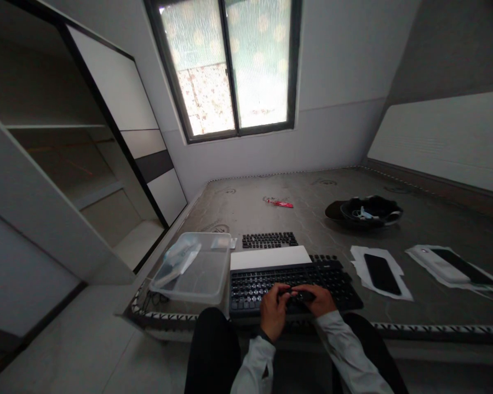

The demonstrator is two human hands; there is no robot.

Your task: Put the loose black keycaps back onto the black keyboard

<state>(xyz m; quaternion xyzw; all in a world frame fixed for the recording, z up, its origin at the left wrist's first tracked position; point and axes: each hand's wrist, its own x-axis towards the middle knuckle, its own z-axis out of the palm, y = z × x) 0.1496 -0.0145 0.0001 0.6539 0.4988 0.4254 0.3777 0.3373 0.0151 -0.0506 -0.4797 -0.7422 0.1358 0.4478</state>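
Observation:
A black keyboard [250,284] lies near the front edge of the mattress, pale spots showing between its rows. Both hands meet over its lower middle. The fingers of my left hand [273,311] are bent and pressed together at the tips; whatever they pinch is too small to make out. My right hand [322,301] is closed around a small dark object [306,296], its kind unclear, with the fingertips touching those of my left hand. Behind the keyboard lies a white strip or box [271,257], and beyond it rows of black keycaps [269,239].
A clear plastic bin [224,273] with a plastic bag [184,257] stands to the left. On the right lie a phone [381,273] on white paper, another dark phone-like slab [462,265] beside a white device, and a black cap [363,212]. A red-tagged item [281,203] lies farther back.

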